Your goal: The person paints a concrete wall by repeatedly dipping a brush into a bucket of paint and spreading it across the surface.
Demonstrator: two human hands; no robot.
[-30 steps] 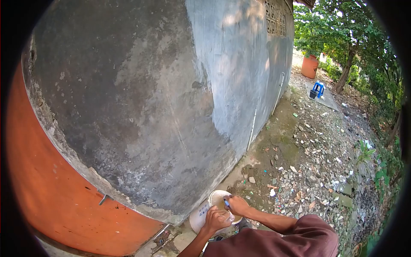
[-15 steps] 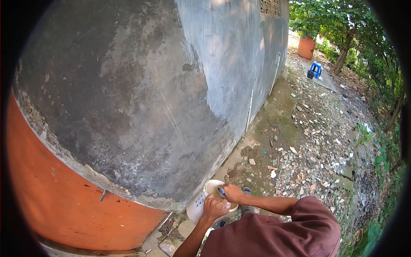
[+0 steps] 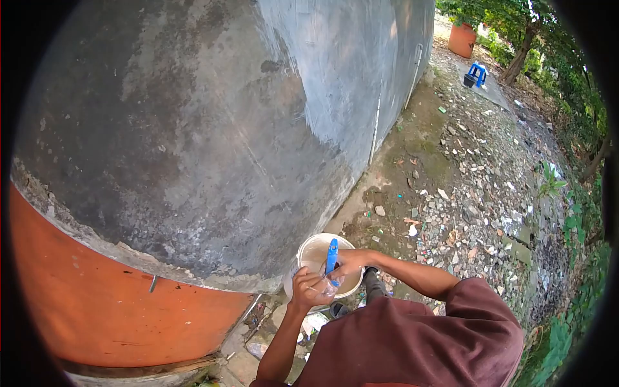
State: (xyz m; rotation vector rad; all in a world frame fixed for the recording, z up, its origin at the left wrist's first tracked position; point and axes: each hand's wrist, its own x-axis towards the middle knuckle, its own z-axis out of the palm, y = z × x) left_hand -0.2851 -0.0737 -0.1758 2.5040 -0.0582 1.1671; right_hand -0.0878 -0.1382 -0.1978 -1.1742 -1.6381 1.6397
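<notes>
A white bucket (image 3: pixel 356 288) with pale, murky contents stands against the foot of the wall. Over its opening, a tool with a blue handle (image 3: pixel 332 253) points upward between my hands. My right hand (image 3: pixel 351 261) is closed round the lower part of this tool, whose far end is hidden by the fingers. Close beside it on the left, my left hand (image 3: pixel 312 287) is closed on something clear and shiny that is too small to make out. The two hands nearly touch.
The grey wall (image 3: pixel 213 148) has a lighter coated area (image 3: pixel 348 71) and an orange lower band (image 3: pixel 122 303). Rubble (image 3: pixel 477 193) covers the ground on the right. Farther off are a blue stool (image 3: pixel 478 73), a black bucket (image 3: pixel 469 80) and an orange container (image 3: pixel 461 40).
The blue handle now stands upright and shows more, instead of lying low by my right hand. Both hands have come closer together, and the bucket appears higher and more from above.
</notes>
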